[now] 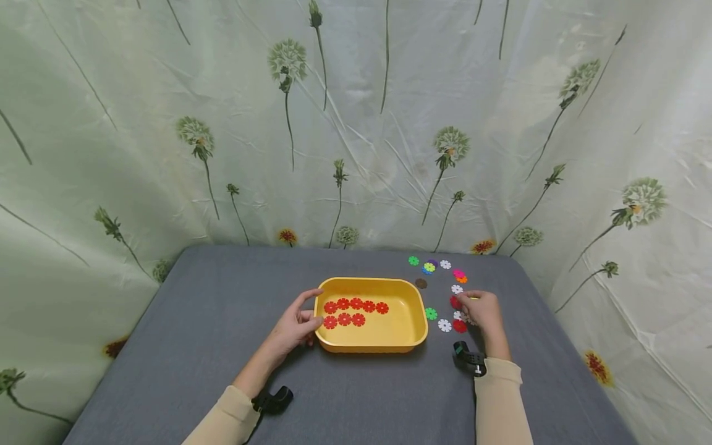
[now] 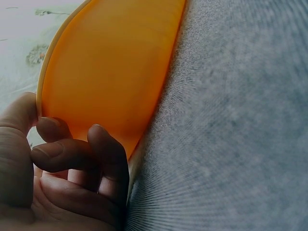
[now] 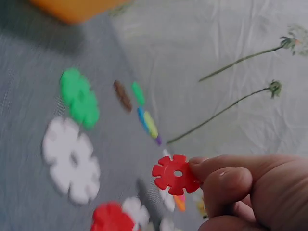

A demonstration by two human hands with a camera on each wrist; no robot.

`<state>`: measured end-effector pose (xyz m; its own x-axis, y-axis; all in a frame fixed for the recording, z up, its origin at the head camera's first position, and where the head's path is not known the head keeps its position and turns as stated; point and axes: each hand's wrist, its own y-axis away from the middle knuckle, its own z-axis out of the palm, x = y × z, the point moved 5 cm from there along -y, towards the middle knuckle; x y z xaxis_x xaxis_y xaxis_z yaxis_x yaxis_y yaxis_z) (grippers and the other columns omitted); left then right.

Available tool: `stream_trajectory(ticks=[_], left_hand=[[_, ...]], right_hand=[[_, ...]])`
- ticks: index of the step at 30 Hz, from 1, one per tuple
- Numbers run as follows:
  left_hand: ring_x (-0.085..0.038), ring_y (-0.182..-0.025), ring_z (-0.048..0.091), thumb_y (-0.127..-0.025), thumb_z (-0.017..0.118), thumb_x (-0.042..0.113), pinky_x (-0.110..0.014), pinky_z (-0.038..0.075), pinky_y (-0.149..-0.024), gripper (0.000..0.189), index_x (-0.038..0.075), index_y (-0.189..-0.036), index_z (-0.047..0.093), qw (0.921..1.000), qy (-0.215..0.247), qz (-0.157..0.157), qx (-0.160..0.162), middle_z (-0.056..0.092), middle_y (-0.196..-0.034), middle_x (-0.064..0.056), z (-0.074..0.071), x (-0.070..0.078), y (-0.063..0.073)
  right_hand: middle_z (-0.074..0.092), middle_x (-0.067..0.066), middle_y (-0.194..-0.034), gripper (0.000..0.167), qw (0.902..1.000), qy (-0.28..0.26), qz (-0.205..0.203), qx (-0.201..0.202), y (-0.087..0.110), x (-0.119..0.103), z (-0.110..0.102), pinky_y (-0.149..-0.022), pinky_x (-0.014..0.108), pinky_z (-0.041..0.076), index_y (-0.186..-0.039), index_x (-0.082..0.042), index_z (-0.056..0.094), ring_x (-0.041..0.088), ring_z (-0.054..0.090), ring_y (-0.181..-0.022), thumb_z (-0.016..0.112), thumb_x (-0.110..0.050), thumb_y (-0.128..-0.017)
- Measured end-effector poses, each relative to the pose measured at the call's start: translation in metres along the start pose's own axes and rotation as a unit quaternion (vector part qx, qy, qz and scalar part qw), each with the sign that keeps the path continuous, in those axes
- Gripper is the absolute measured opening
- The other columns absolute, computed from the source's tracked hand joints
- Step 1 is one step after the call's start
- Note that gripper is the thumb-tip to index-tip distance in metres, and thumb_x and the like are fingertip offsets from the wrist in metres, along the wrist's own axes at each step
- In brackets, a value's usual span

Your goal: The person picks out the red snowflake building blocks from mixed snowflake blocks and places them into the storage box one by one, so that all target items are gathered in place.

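A yellow plastic tub stands on the grey cloth. Inside it, red snowflake discs lie in two rows toward the left. My left hand grips the tub's left end, with thumb and fingers at the rim; the left wrist view shows the tub's outer wall against them. Out to the right of the tub, my right hand pinches one red snowflake disc by its edge between thumb and forefinger. Its notched rim and centre hole show plainly, held above the cloth.
Loose discs lie right of the tub: a green disc, a white disc, another red disc and a brown disc. Several mixed colours sit farther back, near the flower-printed curtain behind the table.
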<state>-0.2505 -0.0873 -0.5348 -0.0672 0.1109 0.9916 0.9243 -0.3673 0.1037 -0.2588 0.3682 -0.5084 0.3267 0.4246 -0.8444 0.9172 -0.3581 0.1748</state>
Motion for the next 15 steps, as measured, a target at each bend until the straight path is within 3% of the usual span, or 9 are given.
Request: stream_trajectory(ticks=[6,15], left_hand=[[-0.018,-0.058,0.055,-0.101,0.071,0.016,-0.027,0.045,-0.053,0.066,0.020,-0.159,0.038,1.0000,-0.002,-0.001,0.003,0.063,-0.073,0.002,0.000,0.001,0.000],[-0.018,-0.058,0.054,-0.101,0.071,0.015,-0.027,0.045,-0.054,0.067,0.020,-0.159,0.038,1.0000,-0.002,0.000,0.005,0.062,-0.073,0.000,0.000,0.001,0.001]], right_hand=[[0.053,-0.008,-0.059,0.040,0.9972,-0.074,0.002,-0.011,0.005,-0.016,0.000,-0.051,0.025,0.036,-0.123,0.006,0.068,0.007,0.043,-0.053,0.071,-0.027,-0.101],[0.045,-0.011,-0.058,0.044,0.9822,-0.178,0.035,-0.049,0.011,-0.032,0.014,-0.049,0.022,0.032,-0.133,0.000,0.062,0.006,0.036,-0.049,0.072,-0.030,-0.102]])
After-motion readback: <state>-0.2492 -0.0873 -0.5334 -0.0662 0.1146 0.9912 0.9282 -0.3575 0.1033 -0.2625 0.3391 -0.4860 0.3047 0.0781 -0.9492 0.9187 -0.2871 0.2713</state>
